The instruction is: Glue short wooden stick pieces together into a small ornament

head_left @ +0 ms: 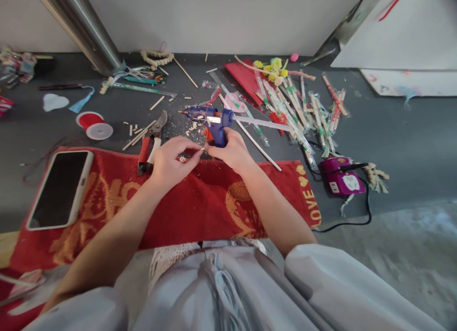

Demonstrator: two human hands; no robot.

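My right hand [231,151] is closed round the handle of a blue glue gun [210,120], whose nozzle points left over the dark floor. A white glue stick juts out of its back toward the right. My left hand [172,160] sits just left of it, fingers pinched on a small piece of wooden stick [183,158], with its fingertips touching my right hand. Both hands hover over the far edge of a red cloth [200,202]. Short cut stick pieces [192,127] lie scattered under the gun's nozzle.
Red-handled pruning shears [152,143] lie left of my hands, a phone [60,188] rests on the cloth's left end, and a red ribbon spool [94,124] sits beyond. Wrapped chopsticks [296,112] pile at right, near a purple power strip [341,175]. A metal pole [82,31] rises at back left.
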